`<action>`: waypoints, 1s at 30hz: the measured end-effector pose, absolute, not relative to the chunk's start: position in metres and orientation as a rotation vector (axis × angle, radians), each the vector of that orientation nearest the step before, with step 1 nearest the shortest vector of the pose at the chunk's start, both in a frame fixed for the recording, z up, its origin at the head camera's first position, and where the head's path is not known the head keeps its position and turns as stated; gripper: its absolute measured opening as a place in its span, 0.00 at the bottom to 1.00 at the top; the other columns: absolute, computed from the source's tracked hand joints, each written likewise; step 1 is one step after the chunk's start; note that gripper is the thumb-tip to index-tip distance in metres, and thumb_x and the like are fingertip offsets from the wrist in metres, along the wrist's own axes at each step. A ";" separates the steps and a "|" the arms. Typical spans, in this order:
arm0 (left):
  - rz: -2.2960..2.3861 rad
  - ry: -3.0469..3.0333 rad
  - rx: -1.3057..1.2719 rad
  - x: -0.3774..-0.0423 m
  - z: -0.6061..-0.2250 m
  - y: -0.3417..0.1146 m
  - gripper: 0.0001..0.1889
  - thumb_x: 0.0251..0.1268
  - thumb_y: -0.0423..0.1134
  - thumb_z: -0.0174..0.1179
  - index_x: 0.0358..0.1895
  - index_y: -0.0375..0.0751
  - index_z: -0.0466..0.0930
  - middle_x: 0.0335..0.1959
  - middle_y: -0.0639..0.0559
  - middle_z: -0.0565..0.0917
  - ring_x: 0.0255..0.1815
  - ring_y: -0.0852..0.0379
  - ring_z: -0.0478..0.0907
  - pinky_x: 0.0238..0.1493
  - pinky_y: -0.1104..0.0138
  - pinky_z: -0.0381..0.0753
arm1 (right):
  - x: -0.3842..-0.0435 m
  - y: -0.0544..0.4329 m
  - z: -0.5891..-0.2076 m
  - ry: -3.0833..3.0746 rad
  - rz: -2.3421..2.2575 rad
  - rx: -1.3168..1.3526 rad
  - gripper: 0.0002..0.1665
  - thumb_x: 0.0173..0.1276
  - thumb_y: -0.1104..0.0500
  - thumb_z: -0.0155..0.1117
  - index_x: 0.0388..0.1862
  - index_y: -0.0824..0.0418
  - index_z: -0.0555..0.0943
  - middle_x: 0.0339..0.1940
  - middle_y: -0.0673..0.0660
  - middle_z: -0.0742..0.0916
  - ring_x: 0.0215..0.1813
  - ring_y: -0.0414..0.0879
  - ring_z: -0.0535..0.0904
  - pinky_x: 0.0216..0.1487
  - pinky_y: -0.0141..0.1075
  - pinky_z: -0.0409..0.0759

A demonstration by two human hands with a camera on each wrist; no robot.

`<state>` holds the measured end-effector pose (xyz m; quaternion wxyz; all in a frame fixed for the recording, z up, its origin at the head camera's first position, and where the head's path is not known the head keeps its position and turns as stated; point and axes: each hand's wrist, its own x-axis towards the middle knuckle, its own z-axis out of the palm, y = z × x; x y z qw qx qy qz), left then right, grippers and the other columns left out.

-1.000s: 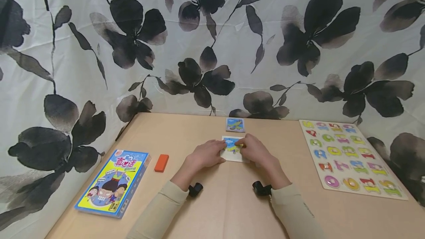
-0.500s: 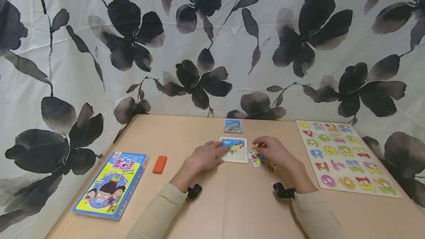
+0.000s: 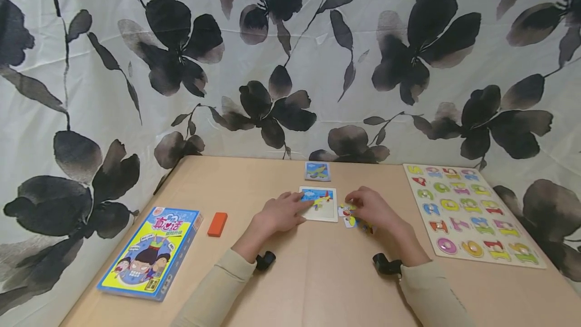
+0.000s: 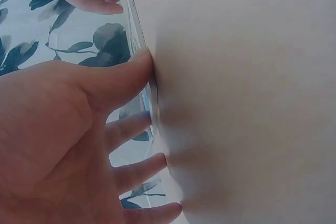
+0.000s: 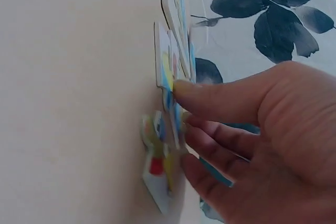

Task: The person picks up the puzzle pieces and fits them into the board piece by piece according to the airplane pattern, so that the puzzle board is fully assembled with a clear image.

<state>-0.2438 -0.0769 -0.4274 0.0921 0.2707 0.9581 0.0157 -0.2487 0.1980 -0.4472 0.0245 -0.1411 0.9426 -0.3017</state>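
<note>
A small white-framed jigsaw board [image 3: 328, 216] with a blue and yellow picture lies mid-table. My left hand [image 3: 280, 213] rests at its left side, index finger across the picture. The left wrist view shows the thumb [image 4: 139, 72] at the board's edge and the other fingers spread on the table. Right of the board are several loose jigsaw pieces [image 3: 349, 221]. Over them is my right hand [image 3: 374, 208], fingers bent. In the right wrist view its thumb [image 5: 189, 95] touches a piece; I cannot tell whether it pinches one.
Behind the board lies a small picture tile [image 3: 317, 171]. To the left are an orange-red block [image 3: 217, 224] and a blue and yellow box [image 3: 150, 256]. A white sheet of colourful shapes [image 3: 472, 216] lies at the right. A floral cloth [image 3: 345, 64] hangs behind the table.
My right hand has left the board and moved right to the loose pieces, then settled lower over them. My left hand has stayed on the board.
</note>
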 end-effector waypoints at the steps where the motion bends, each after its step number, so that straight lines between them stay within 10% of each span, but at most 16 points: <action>1: 0.051 2.843 0.802 -0.244 -0.427 -0.077 0.29 0.74 0.53 0.55 0.76 0.67 0.61 0.80 0.52 0.60 0.79 0.43 0.58 0.64 0.44 0.74 | -0.249 0.198 -0.447 2.914 -0.923 -0.442 0.17 0.60 0.68 0.70 0.50 0.62 0.85 0.43 0.58 0.82 0.44 0.49 0.76 0.50 0.44 0.80; 30: 0.113 2.834 0.810 -0.244 -0.428 -0.079 0.29 0.73 0.53 0.55 0.76 0.66 0.62 0.80 0.52 0.59 0.79 0.44 0.56 0.68 0.43 0.70 | -0.250 0.204 -0.443 2.747 -1.049 -0.182 0.14 0.58 0.65 0.72 0.44 0.62 0.83 0.34 0.56 0.79 0.39 0.49 0.73 0.34 0.34 0.73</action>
